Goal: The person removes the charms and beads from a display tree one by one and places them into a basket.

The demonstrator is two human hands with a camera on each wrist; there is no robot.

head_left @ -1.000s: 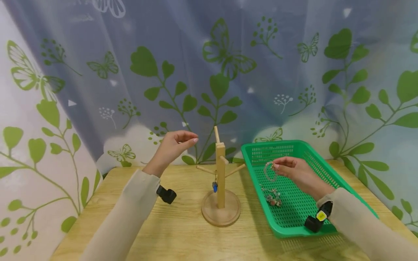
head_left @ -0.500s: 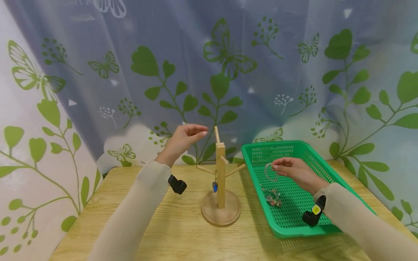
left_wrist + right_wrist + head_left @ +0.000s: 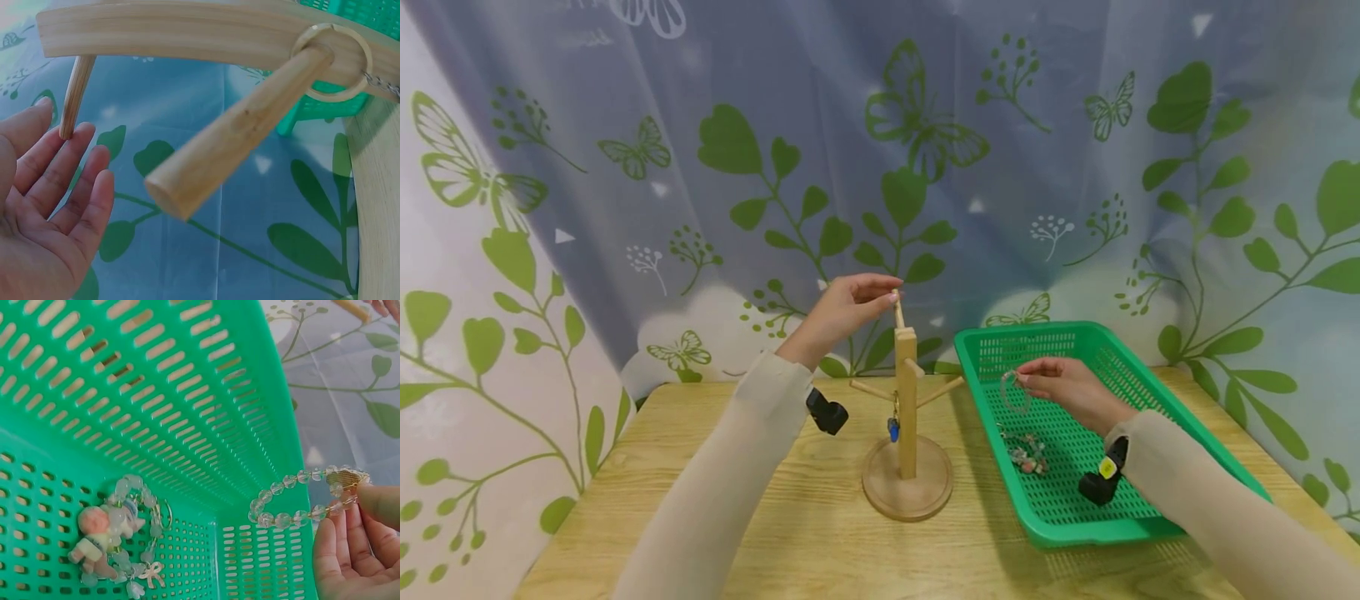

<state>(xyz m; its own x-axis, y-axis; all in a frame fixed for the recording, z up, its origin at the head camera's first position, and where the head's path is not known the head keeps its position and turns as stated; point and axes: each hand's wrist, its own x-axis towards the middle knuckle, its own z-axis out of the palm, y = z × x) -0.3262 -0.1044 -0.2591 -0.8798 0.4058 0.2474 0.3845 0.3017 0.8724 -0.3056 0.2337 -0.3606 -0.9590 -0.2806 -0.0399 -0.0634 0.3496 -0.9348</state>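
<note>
My right hand (image 3: 1071,390) pinches a bracelet of clear beads (image 3: 284,520) between thumb and fingers, over the green basket's left part. A gold-coloured piece (image 3: 345,479) sits on it by the thumb. My left hand (image 3: 848,312) is at the top peg (image 3: 76,100) of a wooden peg stand (image 3: 907,408). In the left wrist view its fingertips touch or nearly touch the peg's tip, thumb apart. From a lower peg (image 3: 244,128) hangs a keyring (image 3: 365,50) with a blue charm (image 3: 893,429). A beaded keychain (image 3: 119,531) with a small doll figure lies in the basket.
The green basket (image 3: 1037,529) stands on the wooden table (image 3: 790,533), right of the stand. More pegs (image 3: 942,390) stick out from the stand's post. A curtain (image 3: 820,167) printed with leaves and butterflies hangs behind the table.
My left hand has moved right to the stand's top peg. The right hand has shifted slightly left, with the bracelet still pinched in it.
</note>
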